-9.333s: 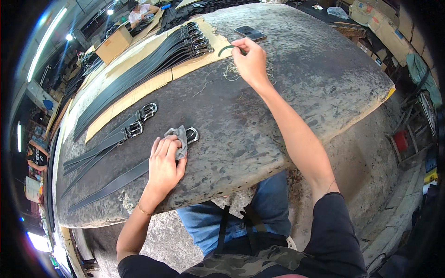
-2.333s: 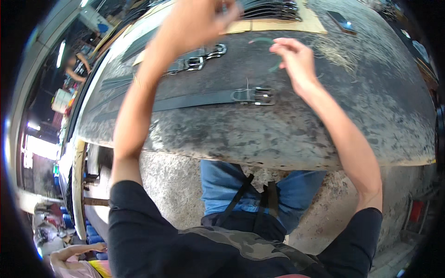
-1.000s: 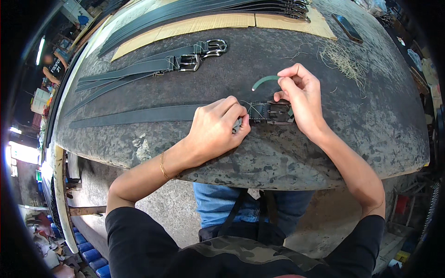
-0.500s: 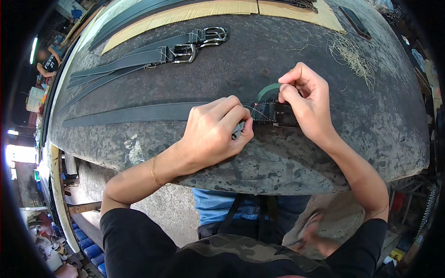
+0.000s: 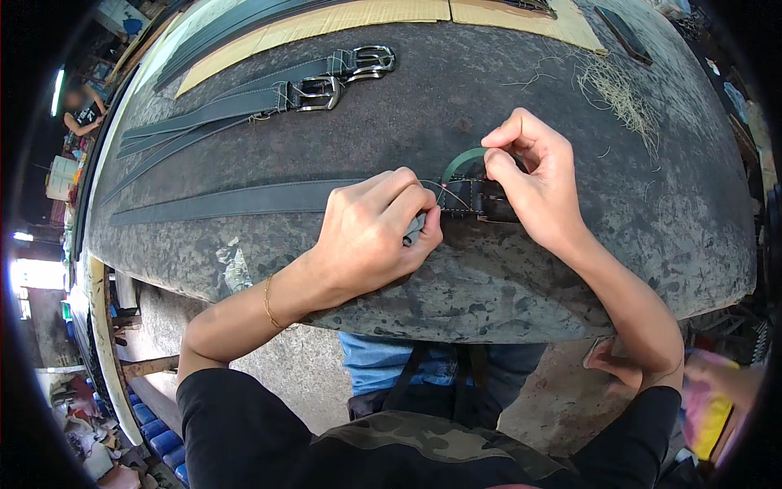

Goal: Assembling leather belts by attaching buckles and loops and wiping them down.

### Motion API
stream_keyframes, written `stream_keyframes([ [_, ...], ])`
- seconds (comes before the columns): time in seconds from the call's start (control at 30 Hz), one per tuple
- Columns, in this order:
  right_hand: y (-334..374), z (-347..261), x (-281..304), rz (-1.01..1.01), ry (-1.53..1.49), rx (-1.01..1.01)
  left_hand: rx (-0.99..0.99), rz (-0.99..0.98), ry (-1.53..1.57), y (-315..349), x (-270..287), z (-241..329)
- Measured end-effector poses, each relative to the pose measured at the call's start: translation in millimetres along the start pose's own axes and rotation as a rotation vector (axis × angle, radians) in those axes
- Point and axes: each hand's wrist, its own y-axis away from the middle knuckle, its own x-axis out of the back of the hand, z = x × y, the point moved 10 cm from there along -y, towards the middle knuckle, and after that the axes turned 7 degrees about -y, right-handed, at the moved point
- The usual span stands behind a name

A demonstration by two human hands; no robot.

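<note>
A dark leather belt lies along the work surface with its buckle end between my hands. My left hand is closed over the belt near that end, and a small grey object shows between its fingers, mostly hidden. Pale stitching thread crosses the belt beside my left fingertips. My right hand pinches one end of a thin green strip, which arches down to the belt. Part of the buckle shows below my right fingers.
Beyond my left hand lie belts with silver buckles. More dark straps rest on cardboard at the back. Loose thread and a phone are at the far right. Another person is at far left.
My right hand and the green strip have shifted slightly left; my left hand keeps nearly the same place. At lower right, a passer-by's foot has moved right, and a blurred yellow-and-pink thing has appeared.
</note>
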Motion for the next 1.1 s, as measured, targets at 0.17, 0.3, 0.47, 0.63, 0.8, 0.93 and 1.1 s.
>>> stream_keyframes([
  [0.17, 0, 1, 0, 0.001, 0.013, -0.009, -0.001, 0.003, -0.005, 1, 1, 0],
  [0.3, -1, 4, 3, 0.021, -0.012, -0.002, -0.006, 0.007, 0.006, 1, 1, 1],
  [0.47, -3, 8, 10, 0.064, -0.097, -0.084, -0.01, 0.032, 0.047, 1, 3, 2],
  [0.63, -3, 6, 2, -0.018, -0.059, -0.084, -0.056, 0.09, 0.105, 2, 9, 6],
  [0.8, -1, 3, -2, -0.048, -0.055, -0.078, -0.129, 0.09, 0.105, 1, 12, 14],
  [0.93, -1, 4, -6, -0.106, -0.035, -0.1, -0.07, 0.096, 0.087, 1, 13, 9],
  [1.1, -1, 3, -8, -0.131, -0.054, -0.08, -0.055, 0.088, 0.069, 0, 12, 9],
])
